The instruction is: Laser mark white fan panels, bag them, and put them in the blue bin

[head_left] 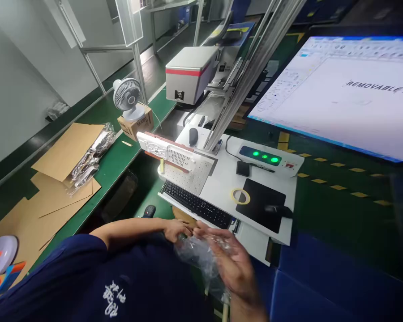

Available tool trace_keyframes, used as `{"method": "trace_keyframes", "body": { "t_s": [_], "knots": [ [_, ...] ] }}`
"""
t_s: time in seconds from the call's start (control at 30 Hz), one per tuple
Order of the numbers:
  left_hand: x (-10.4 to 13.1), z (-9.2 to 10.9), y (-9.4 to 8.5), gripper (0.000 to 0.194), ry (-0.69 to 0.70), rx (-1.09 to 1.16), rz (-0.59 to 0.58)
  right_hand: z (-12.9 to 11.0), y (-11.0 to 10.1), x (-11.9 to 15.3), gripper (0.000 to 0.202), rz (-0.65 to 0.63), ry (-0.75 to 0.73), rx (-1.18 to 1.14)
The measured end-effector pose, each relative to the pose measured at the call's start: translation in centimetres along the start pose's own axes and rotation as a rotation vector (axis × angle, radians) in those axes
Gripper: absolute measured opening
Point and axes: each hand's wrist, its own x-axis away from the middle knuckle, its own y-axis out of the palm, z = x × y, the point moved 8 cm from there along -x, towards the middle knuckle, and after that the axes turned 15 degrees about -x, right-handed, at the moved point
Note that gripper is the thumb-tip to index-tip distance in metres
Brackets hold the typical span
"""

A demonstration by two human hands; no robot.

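Observation:
A crumpled clear plastic bag [201, 257] hangs in front of my body, below the keyboard's edge. My right hand [233, 257] is closed on the bag, its thumb and fingers brought together near the top. Close beside it, my left hand [177, 230] has its fingers curled in at the bag's upper left edge and also grips the plastic. The two hands nearly meet at the fingertips. Just beyond them lies a black keyboard [198, 203] on a pull-out tray. What the bag contains, if anything, I cannot make out.
A white flat part [168, 154] with a grille leans on a perforated plate [184, 176]. Right of it are a tape roll [234, 195], a mouse pad [260, 201] and a monitor [349, 96]. Cardboard [70, 147] and a fan [127, 96] are on the left green bench.

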Motion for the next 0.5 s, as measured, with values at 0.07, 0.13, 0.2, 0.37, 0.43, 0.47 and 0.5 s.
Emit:
{"method": "trace_keyframes", "body": {
  "t_s": [0.07, 0.13, 0.2, 0.37, 0.43, 0.47, 0.5],
  "knots": [
    [0.9, 0.5, -0.6, 0.042, 0.178, 0.051, -0.117, -2.8, -0.7, 0.6, 0.028, 0.161, -0.150, -0.044],
    [1.9, 0.2, -1.2, 0.041, 0.232, 0.174, -0.210, -5.2, -1.2, 1.4, 0.031, 0.339, -0.312, -0.030],
    [2.8, -0.4, -1.8, 0.040, 0.234, 0.329, -0.277, -7.0, -1.2, 2.3, 0.033, 0.506, -0.455, -0.013],
    [4.8, -2.8, -2.6, 0.083, 0.219, 0.337, -0.330, -9.5, -0.2, 5.0, 0.041, 0.845, -0.735, -0.104],
    [4.7, -4.2, -2.9, 0.078, 0.214, 0.240, -0.310, -9.9, 0.7, 6.3, 0.044, 0.929, -0.801, -0.110],
    [4.6, -4.9, -3.2, 0.064, 0.221, 0.217, -0.299, -10.1, 1.4, 6.9, 0.044, 0.961, -0.828, -0.093],
    [4.4, -5.4, -3.6, 0.050, 0.228, 0.214, -0.284, -10.2, 2.1, 7.7, 0.045, 0.992, -0.851, -0.070]
  ]
}}
